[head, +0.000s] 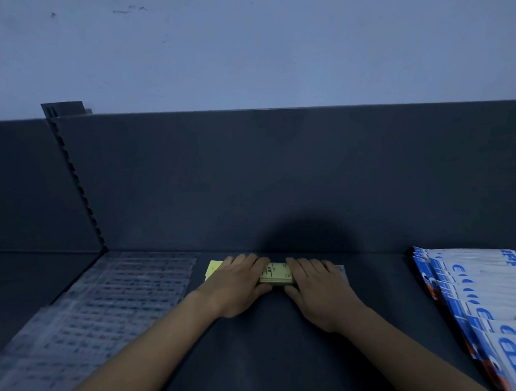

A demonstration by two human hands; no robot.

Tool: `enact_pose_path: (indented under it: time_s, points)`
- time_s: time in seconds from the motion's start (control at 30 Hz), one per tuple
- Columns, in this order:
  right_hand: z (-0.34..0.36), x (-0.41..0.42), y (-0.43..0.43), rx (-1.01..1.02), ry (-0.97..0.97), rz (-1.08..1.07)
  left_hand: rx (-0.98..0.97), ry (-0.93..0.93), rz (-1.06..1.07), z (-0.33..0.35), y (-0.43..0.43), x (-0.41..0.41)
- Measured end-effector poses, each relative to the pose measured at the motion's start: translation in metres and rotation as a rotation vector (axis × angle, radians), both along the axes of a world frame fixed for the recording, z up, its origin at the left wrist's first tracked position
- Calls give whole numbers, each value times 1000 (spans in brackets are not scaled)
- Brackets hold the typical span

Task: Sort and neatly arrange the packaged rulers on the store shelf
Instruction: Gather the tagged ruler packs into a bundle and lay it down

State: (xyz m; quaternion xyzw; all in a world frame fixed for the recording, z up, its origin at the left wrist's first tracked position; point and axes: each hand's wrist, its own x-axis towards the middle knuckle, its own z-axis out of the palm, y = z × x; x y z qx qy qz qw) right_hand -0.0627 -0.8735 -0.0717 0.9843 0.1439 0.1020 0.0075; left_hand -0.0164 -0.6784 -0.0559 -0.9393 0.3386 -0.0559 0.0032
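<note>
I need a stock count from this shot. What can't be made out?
Head view:
yellow ruler stack: left hand and right hand cover most of it; count hidden, label too small.
clear packs: blurred, print unreadable.
blue-and-white packs: cut off by the right and bottom edges.

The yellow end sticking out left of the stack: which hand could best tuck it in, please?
Probably left: the left hand grips the stack right beside that yellow end; the right hand grips farther right.
</note>
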Motion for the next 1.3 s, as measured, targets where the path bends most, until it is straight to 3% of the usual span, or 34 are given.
enact_pose_path:
  time_s: [0.3,0.5,0.6,0.8,0.97,1.1,1.3]
  points:
    - [3,-5,-1,-48,-9,30,-72,-36,-25,-1,6,-10]
    - [19,3,-9,-89,121,127,-118,173,-84,14,13,2]
    - [24,8,-11,-65,177,139,-59,186,-81,15,11,8]
    - [18,15,-4,-60,71,32,-54,128,-14,9,4,13]
    - [16,21,-5,-19,-9,36,-117,141,42,12,2,19]
    - [4,8,-11,-16,-77,61,-178,49,1,4,6,8]
    - [0,10,-12,40,159,32,-90,155,76,-12,-1,3]
